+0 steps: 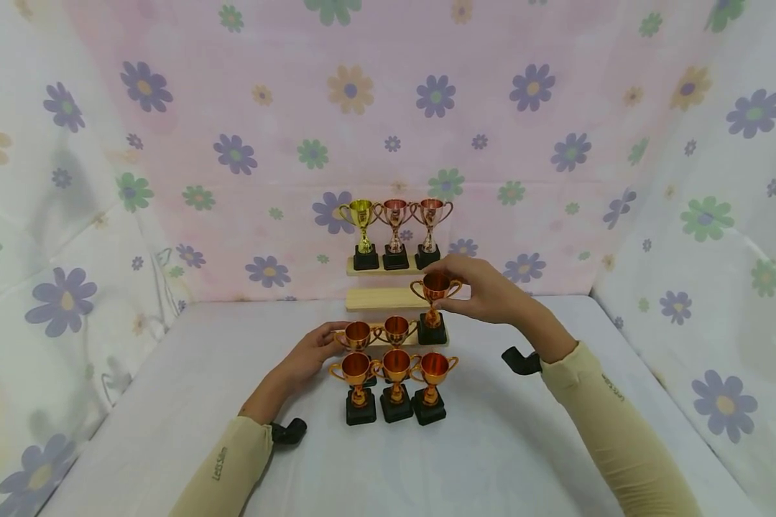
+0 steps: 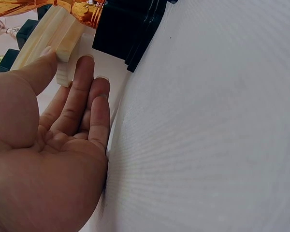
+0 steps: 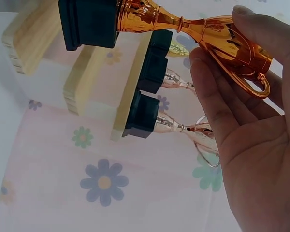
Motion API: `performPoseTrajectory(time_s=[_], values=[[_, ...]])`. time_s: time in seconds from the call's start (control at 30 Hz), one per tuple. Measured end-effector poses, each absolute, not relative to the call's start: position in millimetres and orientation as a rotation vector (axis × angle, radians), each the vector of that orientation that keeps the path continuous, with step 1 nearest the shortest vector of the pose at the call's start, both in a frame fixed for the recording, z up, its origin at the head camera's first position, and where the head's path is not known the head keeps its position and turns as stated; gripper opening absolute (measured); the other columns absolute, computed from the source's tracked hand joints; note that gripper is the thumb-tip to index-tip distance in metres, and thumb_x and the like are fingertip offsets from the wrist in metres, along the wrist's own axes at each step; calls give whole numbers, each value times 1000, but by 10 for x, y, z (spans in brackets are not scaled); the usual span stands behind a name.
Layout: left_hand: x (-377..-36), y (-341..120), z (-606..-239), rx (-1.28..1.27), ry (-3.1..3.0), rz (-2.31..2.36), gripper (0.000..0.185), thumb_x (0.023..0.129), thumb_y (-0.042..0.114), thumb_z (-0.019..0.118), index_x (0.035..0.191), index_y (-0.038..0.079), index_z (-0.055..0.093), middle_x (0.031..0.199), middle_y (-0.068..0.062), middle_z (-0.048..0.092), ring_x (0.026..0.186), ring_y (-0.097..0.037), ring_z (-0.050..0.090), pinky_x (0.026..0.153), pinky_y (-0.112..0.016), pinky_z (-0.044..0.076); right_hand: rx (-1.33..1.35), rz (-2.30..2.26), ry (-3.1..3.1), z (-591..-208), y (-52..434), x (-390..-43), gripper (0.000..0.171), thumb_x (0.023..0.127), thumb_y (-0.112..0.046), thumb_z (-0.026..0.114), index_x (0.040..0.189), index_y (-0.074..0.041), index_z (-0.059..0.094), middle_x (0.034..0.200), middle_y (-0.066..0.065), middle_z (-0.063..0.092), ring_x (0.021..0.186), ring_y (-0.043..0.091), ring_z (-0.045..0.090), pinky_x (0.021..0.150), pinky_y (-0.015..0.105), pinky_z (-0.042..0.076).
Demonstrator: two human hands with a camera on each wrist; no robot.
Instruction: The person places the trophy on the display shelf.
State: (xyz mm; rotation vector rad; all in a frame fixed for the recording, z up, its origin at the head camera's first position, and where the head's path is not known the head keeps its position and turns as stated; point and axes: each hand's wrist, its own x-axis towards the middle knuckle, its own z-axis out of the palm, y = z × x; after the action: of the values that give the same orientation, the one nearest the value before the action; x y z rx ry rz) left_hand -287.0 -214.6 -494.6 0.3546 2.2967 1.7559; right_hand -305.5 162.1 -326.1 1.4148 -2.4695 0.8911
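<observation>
- The right hand (image 1: 485,287) pinches the bowl of an orange trophy (image 1: 435,301) between thumb and fingers; the right-wrist view shows the fingertips (image 3: 253,21) curled round the cup (image 3: 232,41) while its black base (image 3: 87,21) hangs free of the hand; from the head view the base seems to sit on or just above the right end of the lowest wooden step (image 1: 388,345), though contact cannot be told.
- The left hand (image 1: 310,355) holds nothing; its fingers (image 2: 82,82) lie straight and relaxed, touching the left end of that step (image 2: 63,43) as if steadying it.
- The work appears to be filling a tiered stand with trophies; the far top step (image 1: 381,267) is already full, with one gold trophy (image 1: 362,230) and two pink-copper trophies (image 1: 412,226) side by side.
- The middle step (image 1: 381,298) is bare wood.
- Two orange trophies (image 1: 376,334) stand on the lowest step, left of the held one; that row looks one placement from complete.
- Three more orange trophies (image 1: 394,384) wait on the white table (image 1: 168,373), just in front of the stand; judged from this, about half the job is done, and the middle step remains.
</observation>
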Motion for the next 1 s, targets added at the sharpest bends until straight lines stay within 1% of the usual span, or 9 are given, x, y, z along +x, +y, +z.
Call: performPoseTrajectory(time_s=[0.17, 0.27, 0.4, 0.57, 0.77, 0.87, 1.0], values=[[-2869, -2132, -4952, 342, 2300, 1752, 48, 111, 25, 58, 157, 14, 49, 141, -9, 67, 131, -32, 61, 121, -60, 32, 1395, 867, -2474, -3168, 1574, -3105, 53, 94, -19, 84, 141, -6, 63, 123, 4, 69, 109, 18, 68, 95, 44, 58], [-2874, -2125, -4949, 333, 2294, 1757, 49, 111, 26, 59, 157, 15, 49, 142, -8, 67, 131, -31, 61, 121, -59, 32, 1384, 878, -2480, -3123, 1548, -3135, 53, 94, -18, 85, 141, -6, 63, 124, 4, 69, 110, 19, 68, 97, 45, 58], [-2872, -2121, -4941, 350, 2314, 1741, 48, 111, 25, 58, 157, 13, 49, 140, -10, 68, 130, -31, 61, 120, -60, 34, 1375, 879, -2494, -3081, 1506, -3174, 54, 94, -18, 84, 142, -7, 62, 127, 4, 68, 112, 19, 68, 99, 45, 57], [-2864, -2118, -4932, 356, 2320, 1740, 48, 112, 24, 57, 157, 11, 49, 140, -12, 68, 130, -33, 61, 121, -62, 32, 1383, 847, -2473, -3027, 1414, -3224, 54, 94, -19, 84, 142, -6, 62, 129, 5, 68, 114, 20, 68, 99, 44, 56], [-2863, -2140, -4937, 375, 2278, 1770, 50, 111, 22, 58, 158, 9, 46, 140, -16, 68, 128, -34, 63, 122, -63, 31, 1367, 832, -2479, -2958, 1295, -3268, 54, 95, -21, 83, 142, -6, 63, 134, 8, 66, 117, 24, 65, 102, 47, 54], [-2872, -2148, -4944, 381, 2271, 1764, 51, 111, 23, 58, 158, 9, 45, 140, -16, 68, 128, -33, 63, 122, -62, 31, 1355, 820, -2491, -2940, 1236, -3298, 54, 95, -21, 83, 142, -5, 62, 137, 10, 65, 120, 26, 64, 103, 48, 53], [-2889, -2149, -4950, 378, 2282, 1758, 51, 111, 26, 58, 158, 10, 46, 139, -13, 69, 129, -32, 63, 121, -61, 33, 1346, 810, -2500, -2924, 1145, -3346, 55, 95, -22, 83, 143, -4, 62, 139, 10, 65, 120, 27, 64, 101, 46, 54]])
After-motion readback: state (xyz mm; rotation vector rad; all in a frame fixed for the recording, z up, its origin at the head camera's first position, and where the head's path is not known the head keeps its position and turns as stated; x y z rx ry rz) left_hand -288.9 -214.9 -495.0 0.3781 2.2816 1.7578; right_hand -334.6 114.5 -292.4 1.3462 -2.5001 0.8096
